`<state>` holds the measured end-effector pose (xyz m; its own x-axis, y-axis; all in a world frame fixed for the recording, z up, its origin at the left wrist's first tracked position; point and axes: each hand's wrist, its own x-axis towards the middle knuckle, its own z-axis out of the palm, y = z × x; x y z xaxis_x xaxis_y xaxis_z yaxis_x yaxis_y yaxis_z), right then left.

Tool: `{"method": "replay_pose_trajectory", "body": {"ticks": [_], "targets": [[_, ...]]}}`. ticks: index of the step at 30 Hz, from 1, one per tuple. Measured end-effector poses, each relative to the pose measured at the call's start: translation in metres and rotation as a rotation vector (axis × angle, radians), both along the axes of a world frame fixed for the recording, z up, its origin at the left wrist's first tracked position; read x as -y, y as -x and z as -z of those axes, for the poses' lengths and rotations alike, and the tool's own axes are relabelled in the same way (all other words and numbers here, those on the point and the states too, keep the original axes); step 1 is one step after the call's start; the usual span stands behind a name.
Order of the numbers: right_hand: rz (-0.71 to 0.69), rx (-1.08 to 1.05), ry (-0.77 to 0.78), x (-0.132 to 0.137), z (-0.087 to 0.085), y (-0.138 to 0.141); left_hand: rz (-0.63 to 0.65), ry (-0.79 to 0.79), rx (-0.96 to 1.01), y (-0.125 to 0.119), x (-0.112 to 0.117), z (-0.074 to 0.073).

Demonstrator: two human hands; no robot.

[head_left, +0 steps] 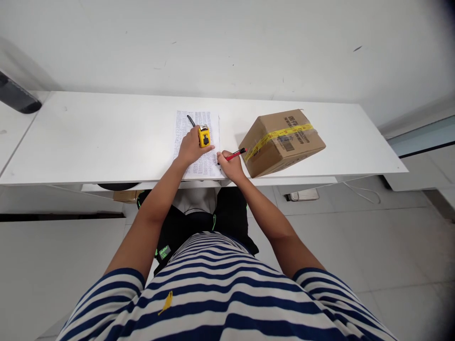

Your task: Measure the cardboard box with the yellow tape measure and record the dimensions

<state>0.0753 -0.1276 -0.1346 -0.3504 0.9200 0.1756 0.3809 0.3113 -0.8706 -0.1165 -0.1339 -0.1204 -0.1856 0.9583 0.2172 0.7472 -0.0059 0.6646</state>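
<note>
A yellow tape measure (204, 137) with a black wrist strap is held in my left hand (190, 147), above a sheet of paper (204, 166) densely covered in handwriting. My right hand (231, 166) grips a red and black pen (235, 155), its tip down by the sheet's right edge. The fingers of my right hand are closed around the pen. Just right of that hand stands a taped brown cardboard box (282, 142), turned at an angle, with yellow tape, printed text and a barcode.
The paper and box rest on a long white table (106, 142) against a white wall (227, 52). A dark rounded object (19, 94) juts in at far left. Beneath the table, a small white object (302, 195) and a cable (362, 194) lie on the tiled floor.
</note>
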Motion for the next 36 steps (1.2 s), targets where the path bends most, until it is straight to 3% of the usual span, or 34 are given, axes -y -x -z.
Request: {"method": "replay_pose_trajectory", "body": {"ticks": [11, 17, 28, 36], "targets": [[0.094, 0.017, -0.041, 0.0014, 0.0013, 0.0003, 0.005, -0.01, 0.025, 0.0004, -0.001, 0.0022], [0.022, -0.006, -0.023, 0.0003, 0.003, 0.0003, -0.002, 0.002, 0.027, -0.0003, -0.0001, 0.0], [0.121, -0.018, -0.07, 0.0012, 0.0036, 0.0019, 0.0, -0.002, 0.02, 0.0003, -0.0006, -0.0004], [0.097, -0.009, -0.051, -0.0006, 0.0062, 0.0026, -0.01, 0.027, 0.031, 0.0009, 0.0015, -0.0032]]}}
